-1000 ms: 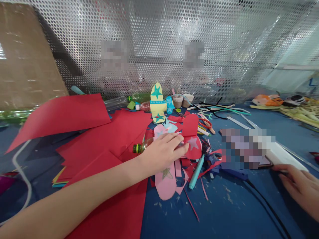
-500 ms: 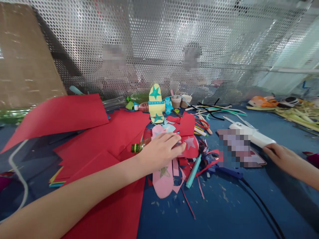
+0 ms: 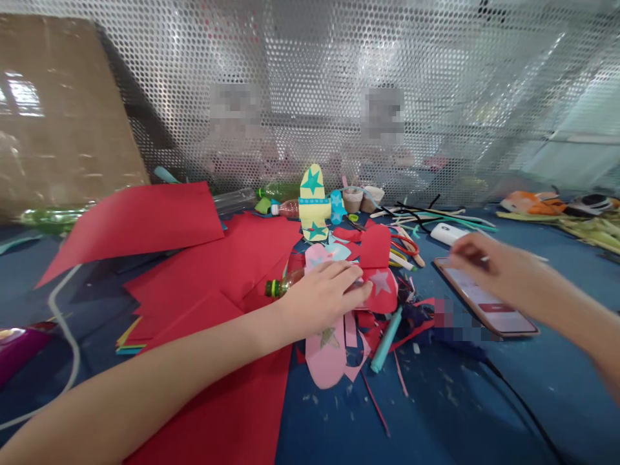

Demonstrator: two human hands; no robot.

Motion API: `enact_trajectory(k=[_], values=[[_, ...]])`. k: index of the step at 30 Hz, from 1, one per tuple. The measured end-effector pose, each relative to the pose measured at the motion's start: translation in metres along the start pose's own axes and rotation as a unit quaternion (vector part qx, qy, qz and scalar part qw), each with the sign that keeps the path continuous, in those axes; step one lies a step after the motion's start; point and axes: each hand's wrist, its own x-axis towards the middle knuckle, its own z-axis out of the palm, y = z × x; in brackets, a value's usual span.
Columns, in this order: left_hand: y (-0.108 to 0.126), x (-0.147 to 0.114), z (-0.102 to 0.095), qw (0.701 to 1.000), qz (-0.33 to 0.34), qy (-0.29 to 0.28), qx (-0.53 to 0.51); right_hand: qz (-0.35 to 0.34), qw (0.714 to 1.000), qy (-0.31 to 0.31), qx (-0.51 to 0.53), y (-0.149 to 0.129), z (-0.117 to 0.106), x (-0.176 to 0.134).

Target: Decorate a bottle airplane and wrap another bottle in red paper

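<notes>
My left hand [image 3: 322,298] is closed over a small green plastic bottle [image 3: 289,282] with paper wings, a toy plane. Its pink wing [image 3: 325,367] with a gold star points toward me, and a red paper piece [image 3: 381,282] with a pale star is at the tail end. Over the phone [image 3: 498,303], my right hand [image 3: 484,258] is raised, fingers curled and blurred. It hides part of a white handheld device [image 3: 448,234] behind it. I cannot make out anything between its fingers.
Red paper sheets [image 3: 194,258] cover the left side. A teal marker [image 3: 387,341], paper scraps and a dark cable [image 3: 520,400] lie near the plane. Behind stand a yellow-winged bottle plane [image 3: 314,213], paper cups [image 3: 352,199] and pipe cleaners [image 3: 436,216], before a perforated metal panel [image 3: 310,77].
My right hand has come off the white device's end and moved left over the phone, whose screen now shows. My left hand keeps its hold on the toy plane. The view has shifted slightly.
</notes>
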Motion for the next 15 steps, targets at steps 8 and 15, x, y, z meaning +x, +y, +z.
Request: enact_trajectory(k=[8,15], values=[[0.001,0.000,0.000,1.000,-0.008,0.000,0.005,-0.374,0.917,-0.112,0.078,-0.071,0.028,-0.046],[0.001,0.000,0.000,1.000,-0.005,-0.004,0.001,-0.443,0.896,-0.010,-0.004,-0.079,0.019,-0.063]])
